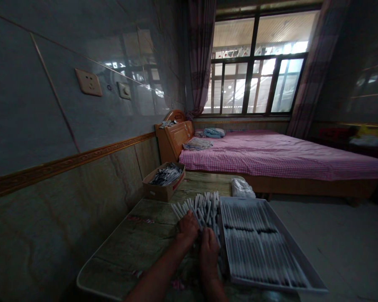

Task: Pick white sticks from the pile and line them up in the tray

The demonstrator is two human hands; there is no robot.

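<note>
"What did we log on the table?"

"Item one: a heap of white sticks, our left hand and right hand both touching it. Item two: a shallow white tray of sticks in rows, just beside our right hand."

"Further along?"

"A cardboard box of sticks, then a pink gingham bed."

Green marble-patterned tabletop free beside left hand — right hand boxed in by heaped white sticks ahead, shallow grey rectangular tray at right — brown cardboard box farther along.
</note>
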